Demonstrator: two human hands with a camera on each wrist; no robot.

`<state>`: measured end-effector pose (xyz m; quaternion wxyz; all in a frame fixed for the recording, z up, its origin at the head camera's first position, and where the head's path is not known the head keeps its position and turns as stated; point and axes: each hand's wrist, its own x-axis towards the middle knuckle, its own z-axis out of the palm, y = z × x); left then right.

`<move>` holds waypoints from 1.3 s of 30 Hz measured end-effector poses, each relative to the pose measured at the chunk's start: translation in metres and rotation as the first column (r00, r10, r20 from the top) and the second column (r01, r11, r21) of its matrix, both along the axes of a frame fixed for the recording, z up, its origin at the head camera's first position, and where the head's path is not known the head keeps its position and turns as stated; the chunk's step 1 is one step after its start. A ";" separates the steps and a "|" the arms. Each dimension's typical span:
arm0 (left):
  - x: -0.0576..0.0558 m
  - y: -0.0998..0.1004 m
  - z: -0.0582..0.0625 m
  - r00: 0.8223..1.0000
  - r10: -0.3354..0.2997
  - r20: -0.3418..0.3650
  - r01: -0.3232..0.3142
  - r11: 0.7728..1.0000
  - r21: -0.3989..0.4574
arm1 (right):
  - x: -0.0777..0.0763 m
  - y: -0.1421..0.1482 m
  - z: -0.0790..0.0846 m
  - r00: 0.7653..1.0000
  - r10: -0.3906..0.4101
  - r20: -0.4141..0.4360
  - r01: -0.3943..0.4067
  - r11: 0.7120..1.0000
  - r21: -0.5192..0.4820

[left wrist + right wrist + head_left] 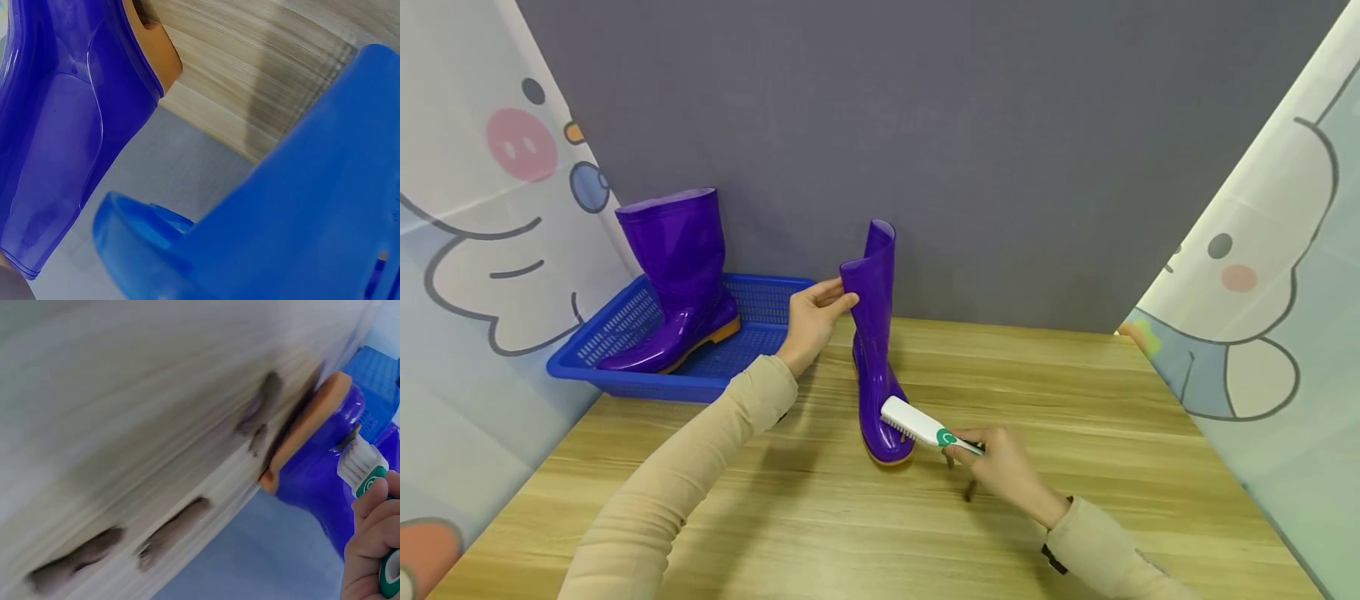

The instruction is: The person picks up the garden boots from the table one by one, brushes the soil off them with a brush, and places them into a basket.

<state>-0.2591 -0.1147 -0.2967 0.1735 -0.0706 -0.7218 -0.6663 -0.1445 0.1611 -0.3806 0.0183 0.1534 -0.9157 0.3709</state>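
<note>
A glossy purple rubber boot (874, 333) with an orange sole stands upright on the wooden table, toe toward me. At the top of its shaft, my left hand (812, 321) pinches the rim between thumb and fingers. My right hand (1000, 467) grips the green handle of a white scrubbing brush (917, 423). The bristles are down against the front of the boot, over the toe. Beside the bristles, the right wrist view shows a dark brown smear (347, 440) on the purple surface.
Another purple boot (677, 267) stands in a blue plastic basket (647, 387) at the left. Several brown clumps (175, 531) lie on the table (1112, 417) near the boot's toe. A grey panel (1000, 167) rises behind the table, with cartoon-printed sheets at both sides.
</note>
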 end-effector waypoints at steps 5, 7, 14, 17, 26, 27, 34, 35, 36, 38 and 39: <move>-0.001 0.001 0.001 1.000 -0.003 0.006 0.003 1.000 -0.008 | 0.003 0.020 -0.005 0.999 -0.008 0.033 0.008 1.000 0.009; 0.000 0.002 0.002 1.000 -0.004 0.005 0.004 1.000 -0.011 | 0.004 0.028 -0.005 0.999 -0.005 0.032 0.004 1.000 0.026; 0.000 0.007 0.004 1.000 -0.004 0.000 0.004 1.000 -0.017 | 0.006 0.054 -0.002 0.999 -0.044 0.020 0.043 0.998 0.055; -0.001 0.014 0.008 1.000 -0.018 0.014 0.018 0.999 -0.033 | 0.008 0.060 -0.001 0.999 -0.052 0.017 0.051 0.997 0.056; -0.004 0.034 0.035 0.993 -0.075 0.095 0.083 0.993 -0.085 | 0.008 0.065 0.000 0.996 -0.088 0.014 0.087 0.995 0.057; -0.004 0.034 0.037 0.993 -0.072 0.094 0.079 0.994 -0.073 | 0.008 0.066 0.000 0.995 -0.093 0.021 0.092 0.994 0.059; -0.006 0.034 0.049 0.992 -0.098 0.074 0.097 0.995 0.010 | 0.008 0.073 0.001 0.982 -0.175 0.070 0.169 0.982 0.079; -0.005 0.033 0.050 0.991 -0.111 0.069 0.111 0.994 0.012 | 0.008 0.073 0.001 0.982 -0.178 0.070 0.172 0.982 0.082; -0.004 0.033 0.050 0.990 -0.124 0.064 0.124 0.992 0.011 | 0.008 0.073 0.001 0.983 -0.174 0.064 0.168 0.982 0.084; -0.001 0.033 0.048 0.988 -0.145 0.057 0.145 0.989 0.008 | 0.008 0.073 0.001 0.982 -0.178 0.067 0.172 0.981 0.085; -0.001 0.032 0.047 0.987 -0.151 0.054 0.151 0.989 0.001 | 0.008 0.073 0.001 0.982 -0.178 0.068 0.172 0.982 0.083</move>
